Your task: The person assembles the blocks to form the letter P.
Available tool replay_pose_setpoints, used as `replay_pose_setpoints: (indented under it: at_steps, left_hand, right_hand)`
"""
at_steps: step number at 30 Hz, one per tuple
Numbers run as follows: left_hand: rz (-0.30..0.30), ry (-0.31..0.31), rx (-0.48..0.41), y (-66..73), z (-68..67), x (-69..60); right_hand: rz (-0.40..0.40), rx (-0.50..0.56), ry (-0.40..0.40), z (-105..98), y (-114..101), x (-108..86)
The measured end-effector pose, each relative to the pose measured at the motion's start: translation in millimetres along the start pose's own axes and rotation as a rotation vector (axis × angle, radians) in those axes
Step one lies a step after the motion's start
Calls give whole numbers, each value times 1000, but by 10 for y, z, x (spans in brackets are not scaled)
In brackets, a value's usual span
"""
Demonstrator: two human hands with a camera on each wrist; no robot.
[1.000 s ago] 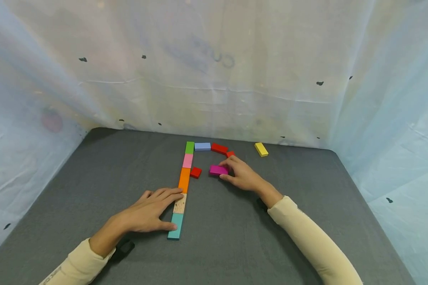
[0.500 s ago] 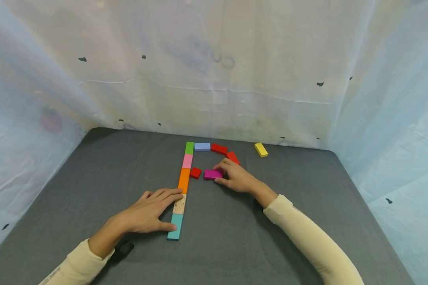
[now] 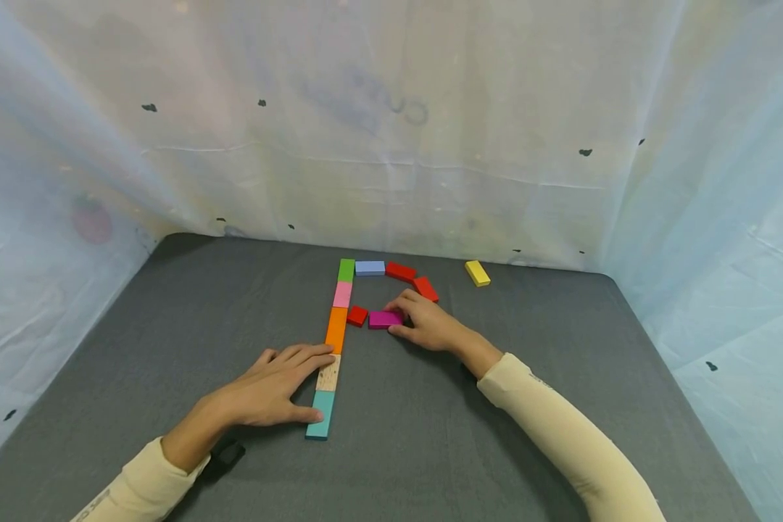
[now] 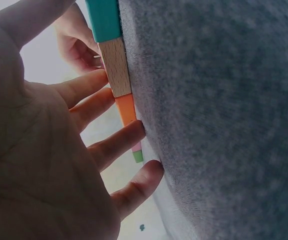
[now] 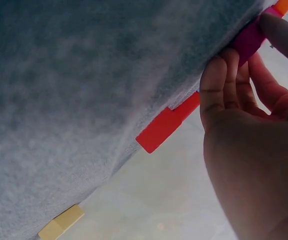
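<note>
My right hand (image 3: 424, 323) pinches a magenta block (image 3: 383, 320) between thumb and fingers; the block lies flat, close to a small red block (image 3: 357, 316). That red block sits against a straight column made of green (image 3: 346, 270), pink (image 3: 342, 294), orange (image 3: 336, 326), bare wood (image 3: 328, 373) and teal (image 3: 320, 415) blocks. Over the lower column rests my left hand (image 3: 267, 390), fingers spread, its thumb on the teal block and fingertips at the orange and wooden ones. From the green block, a light blue block (image 3: 370, 269) and two red blocks (image 3: 401, 272) curve rightward.
A yellow block (image 3: 478, 273) lies apart at the back right, near the table's far edge. The dark grey table (image 3: 417, 449) is bounded by pale hanging sheeting (image 3: 391, 174) behind and at both sides.
My right hand has moved the magenta block leftward and slightly nearer me, up to the small red block. The lower red block of the curve came into fuller view. My left hand stayed put.
</note>
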State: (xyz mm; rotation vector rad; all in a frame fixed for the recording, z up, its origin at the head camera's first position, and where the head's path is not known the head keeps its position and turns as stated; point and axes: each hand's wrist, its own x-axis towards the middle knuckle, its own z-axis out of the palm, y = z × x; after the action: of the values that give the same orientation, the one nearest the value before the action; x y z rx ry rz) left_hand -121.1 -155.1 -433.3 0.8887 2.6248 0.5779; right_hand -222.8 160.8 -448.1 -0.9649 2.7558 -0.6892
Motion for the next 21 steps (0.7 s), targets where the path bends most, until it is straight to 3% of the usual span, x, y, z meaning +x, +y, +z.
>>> replay_pose_setpoints:
  at_steps: [21]
  left_hand:
    - [-4,6,3,29,-10,2]
  right_hand:
    - [-9,3,2,-22,-36,20]
